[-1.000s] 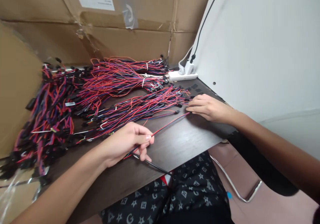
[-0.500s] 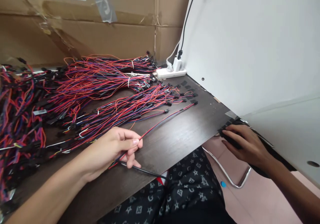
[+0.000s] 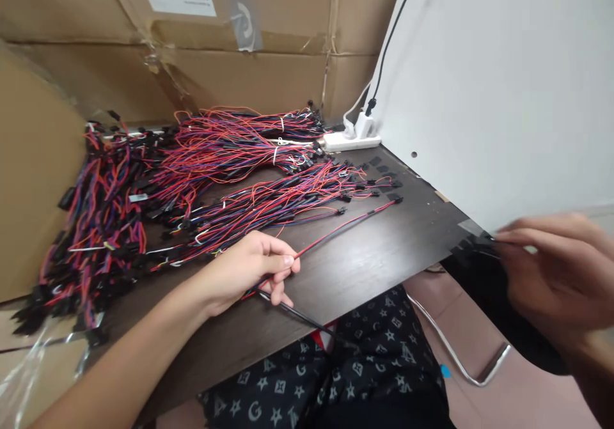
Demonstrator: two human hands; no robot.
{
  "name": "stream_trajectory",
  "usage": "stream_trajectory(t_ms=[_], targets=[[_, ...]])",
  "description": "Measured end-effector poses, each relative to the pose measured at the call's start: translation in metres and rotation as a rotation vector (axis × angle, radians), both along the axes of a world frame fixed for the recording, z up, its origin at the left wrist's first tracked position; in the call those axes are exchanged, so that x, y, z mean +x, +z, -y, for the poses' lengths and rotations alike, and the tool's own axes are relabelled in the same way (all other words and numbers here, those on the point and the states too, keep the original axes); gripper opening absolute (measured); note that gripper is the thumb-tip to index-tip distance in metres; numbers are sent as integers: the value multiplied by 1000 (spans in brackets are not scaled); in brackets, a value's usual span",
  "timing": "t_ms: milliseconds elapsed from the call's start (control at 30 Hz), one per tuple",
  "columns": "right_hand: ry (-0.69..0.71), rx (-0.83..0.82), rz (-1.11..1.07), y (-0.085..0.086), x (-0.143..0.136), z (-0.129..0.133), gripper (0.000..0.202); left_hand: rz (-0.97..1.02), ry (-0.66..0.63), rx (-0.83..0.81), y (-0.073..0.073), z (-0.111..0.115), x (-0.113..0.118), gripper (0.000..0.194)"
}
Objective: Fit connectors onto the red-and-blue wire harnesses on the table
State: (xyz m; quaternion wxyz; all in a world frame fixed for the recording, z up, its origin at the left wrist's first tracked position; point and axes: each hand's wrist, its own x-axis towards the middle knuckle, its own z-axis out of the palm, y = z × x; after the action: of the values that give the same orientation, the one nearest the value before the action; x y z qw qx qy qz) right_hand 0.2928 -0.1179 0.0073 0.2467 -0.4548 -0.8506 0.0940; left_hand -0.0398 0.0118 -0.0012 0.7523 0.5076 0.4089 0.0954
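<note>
My left hand (image 3: pixel 271 266) pinches a thin wire harness (image 3: pixel 343 226) of red and dark wires between thumb and forefinger. From there the harness runs over the table to a black connector (image 3: pixel 397 199). A thicker black cable (image 3: pixel 304 318) passes from under my left fingers over the table's front edge to my lap. My right hand (image 3: pixel 559 272) is raised off the table's right edge, blurred, its fingertips pinched on what looks like a thin dark strip. Short pieces of black tape (image 3: pixel 463 247) stick along that table corner, just left of my right fingertips.
Bundles of red, blue and black wires (image 3: pixel 215 154) cover the dark table (image 3: pixel 384 250) at the back and left. A white power strip (image 3: pixel 352 141) lies against the white panel (image 3: pixel 503 96). Cardboard (image 3: pixel 268 77) walls the back. A bent metal tube (image 3: pixel 480 378) shows below.
My right hand has lifted from the black tape at the table corner and moved right. My left hand keeps its pinch on the harness. The view has turned slightly left.
</note>
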Motion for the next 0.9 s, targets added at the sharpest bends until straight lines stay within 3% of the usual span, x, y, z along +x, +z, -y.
stream_trajectory(t_ms=[200,333,533,900], targets=[[144,-57,-148,7,-89,-63,16,8,23,64,-3,5,0,19],[225,-114,-242,11,-126,-102,17,55,43,66,-2,7,-2,32],[291,-399,-142,5,-144,-128,31,91,17,115,-6,8,-4,35],[304,-426,-68,11,-163,-135,29,51,20,187,-7,8,-4,38]])
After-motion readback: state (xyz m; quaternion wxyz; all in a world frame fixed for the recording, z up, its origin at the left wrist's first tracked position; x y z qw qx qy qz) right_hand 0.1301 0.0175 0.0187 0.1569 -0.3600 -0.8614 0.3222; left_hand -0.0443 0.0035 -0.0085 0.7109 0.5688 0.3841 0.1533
